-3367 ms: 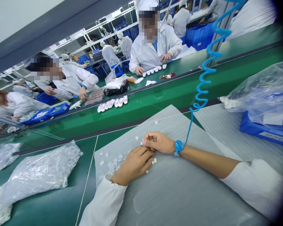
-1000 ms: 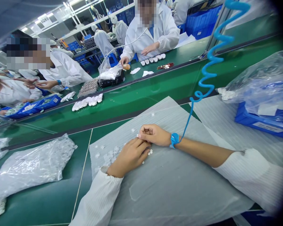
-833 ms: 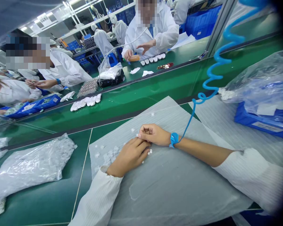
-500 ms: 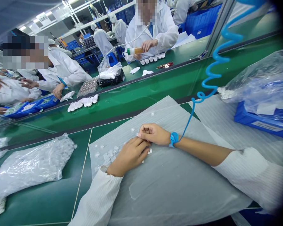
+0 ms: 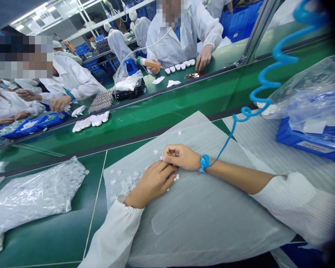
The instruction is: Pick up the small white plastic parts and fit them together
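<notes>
— Right hand [image 5: 181, 157] curled tight, fingertips pinched at a tiny white piece [image 5: 161, 158], too small to tell if it's gripped!

— And the left hand [image 5: 150, 184]?

— Half-open, fingers against the right, hands together on a soft foam sheet [image 5: 203, 223], translucent pieces [image 5: 131, 182] scattered just beyond the left fingers.

— Further left?

— A crinkly plastic bag [image 5: 36, 197] of more, on the green bench [image 5: 50, 242]. A coiled blue cord [image 5: 264, 85] runs from the right wrist strap [image 5: 204, 163]!
</notes>
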Demonstrator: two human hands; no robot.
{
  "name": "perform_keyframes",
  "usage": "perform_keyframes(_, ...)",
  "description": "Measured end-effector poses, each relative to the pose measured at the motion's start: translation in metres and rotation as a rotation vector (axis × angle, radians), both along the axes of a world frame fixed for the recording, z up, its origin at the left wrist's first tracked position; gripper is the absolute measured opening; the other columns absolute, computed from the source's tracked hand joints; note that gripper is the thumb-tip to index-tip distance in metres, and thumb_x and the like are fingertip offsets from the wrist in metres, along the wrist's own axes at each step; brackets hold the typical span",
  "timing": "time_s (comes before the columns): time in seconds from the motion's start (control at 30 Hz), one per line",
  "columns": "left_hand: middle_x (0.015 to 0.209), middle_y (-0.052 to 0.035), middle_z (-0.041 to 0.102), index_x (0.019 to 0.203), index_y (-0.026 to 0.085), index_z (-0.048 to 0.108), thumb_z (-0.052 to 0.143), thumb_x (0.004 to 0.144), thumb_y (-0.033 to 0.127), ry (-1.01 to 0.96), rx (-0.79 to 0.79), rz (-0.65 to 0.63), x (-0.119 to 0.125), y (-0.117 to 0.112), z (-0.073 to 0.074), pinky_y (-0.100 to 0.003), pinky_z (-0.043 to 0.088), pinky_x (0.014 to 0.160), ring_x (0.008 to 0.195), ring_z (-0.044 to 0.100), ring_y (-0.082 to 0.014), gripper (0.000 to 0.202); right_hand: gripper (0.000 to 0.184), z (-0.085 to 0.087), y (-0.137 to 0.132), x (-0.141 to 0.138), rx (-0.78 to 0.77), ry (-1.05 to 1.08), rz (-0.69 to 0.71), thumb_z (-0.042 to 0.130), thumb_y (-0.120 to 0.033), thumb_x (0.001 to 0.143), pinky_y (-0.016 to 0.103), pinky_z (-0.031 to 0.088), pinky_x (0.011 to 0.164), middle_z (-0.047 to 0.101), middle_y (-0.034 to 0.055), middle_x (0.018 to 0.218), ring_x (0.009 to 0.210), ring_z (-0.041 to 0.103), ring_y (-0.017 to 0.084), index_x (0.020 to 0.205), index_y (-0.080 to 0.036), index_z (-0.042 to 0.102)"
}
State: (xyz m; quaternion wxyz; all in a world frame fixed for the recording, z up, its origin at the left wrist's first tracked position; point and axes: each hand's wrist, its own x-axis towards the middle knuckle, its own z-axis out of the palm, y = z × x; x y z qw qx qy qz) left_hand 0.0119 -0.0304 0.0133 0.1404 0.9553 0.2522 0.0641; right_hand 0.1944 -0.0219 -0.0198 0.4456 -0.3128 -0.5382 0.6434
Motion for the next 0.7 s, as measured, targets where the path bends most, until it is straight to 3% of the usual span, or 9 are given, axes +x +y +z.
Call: perform_keyframes(0.7,0.111,-0.0093,0.064,0.112,0.019,0.061,0.047,0.099,0.028,0.021,-0.004,0.016,-0.0003,-0.0012,0.0017,-0.042,0.054,0.083,0.097,0.061,-0.0254,0.022,0.04,0.0026,-0.0009,-0.0002,0.006,-0.017,-0.01,0.074,-0.052,0.078,0.022,0.035,0.048,0.05,-0.0071,0.06,0.052,0.046,0.008,0.076,-0.018,0.053)
